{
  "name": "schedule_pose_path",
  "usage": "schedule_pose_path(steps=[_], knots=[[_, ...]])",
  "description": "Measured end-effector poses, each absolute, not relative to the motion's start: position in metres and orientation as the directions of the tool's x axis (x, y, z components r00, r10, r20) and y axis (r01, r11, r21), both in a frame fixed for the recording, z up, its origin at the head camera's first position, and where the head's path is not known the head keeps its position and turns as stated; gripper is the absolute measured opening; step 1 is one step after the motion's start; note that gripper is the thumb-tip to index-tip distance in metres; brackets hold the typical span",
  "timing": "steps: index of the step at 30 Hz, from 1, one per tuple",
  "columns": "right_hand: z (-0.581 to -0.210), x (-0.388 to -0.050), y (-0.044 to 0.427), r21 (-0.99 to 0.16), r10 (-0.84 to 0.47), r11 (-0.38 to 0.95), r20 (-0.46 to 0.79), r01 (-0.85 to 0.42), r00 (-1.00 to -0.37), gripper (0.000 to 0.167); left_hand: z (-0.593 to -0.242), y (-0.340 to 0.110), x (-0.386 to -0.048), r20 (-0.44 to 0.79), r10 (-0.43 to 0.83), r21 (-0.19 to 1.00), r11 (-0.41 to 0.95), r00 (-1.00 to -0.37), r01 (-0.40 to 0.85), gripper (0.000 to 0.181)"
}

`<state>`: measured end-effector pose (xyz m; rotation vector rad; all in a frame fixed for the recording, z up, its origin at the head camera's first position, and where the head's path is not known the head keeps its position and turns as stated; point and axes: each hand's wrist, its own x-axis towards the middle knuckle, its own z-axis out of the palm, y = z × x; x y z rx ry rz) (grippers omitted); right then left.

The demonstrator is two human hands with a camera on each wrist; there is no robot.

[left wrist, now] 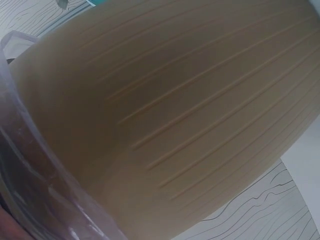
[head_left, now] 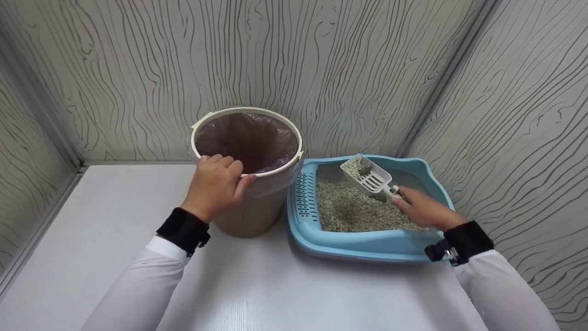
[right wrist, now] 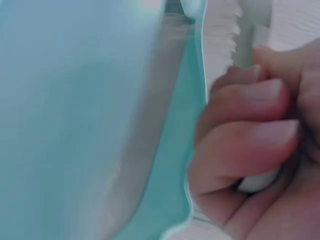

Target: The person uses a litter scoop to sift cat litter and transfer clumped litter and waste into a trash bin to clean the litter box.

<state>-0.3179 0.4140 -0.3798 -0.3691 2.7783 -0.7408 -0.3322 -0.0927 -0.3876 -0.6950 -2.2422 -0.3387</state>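
Note:
At the near side of a brown bin, my left hand grips the white rim with its fingers over the edge. A thin plastic liner lines the bin and folds over its outside. My right hand holds the handle of a white slotted scoop above the blue litter tray; grains and a darker clump lie in the scoop. In the right wrist view the fingers of my right hand curl round the handle. The left wrist view shows the bin's ribbed side.
Granular litter covers the tray's floor, with a dark clump below the scoop. Bin and tray stand side by side on a white table, close to the patterned back wall. Another patterned wall rises on the right.

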Motion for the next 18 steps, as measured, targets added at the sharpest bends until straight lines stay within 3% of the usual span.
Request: schedule_pose_path(steps=[9,18], knots=[[-0.398,-0.307,0.400,-0.608,-0.225,0.781,-0.060,-0.143,-0.973,0.024,-0.388,-0.093,-0.333,0.741,0.374,0.023,0.817,-0.559,0.576,0.043],[-0.408,-0.310,0.401,-0.603,-0.193,0.782,0.003,-0.155,-0.981,0.026,-0.388,-0.092,-0.332,0.721,0.371,0.028,0.828,-0.585,0.560,0.044]])
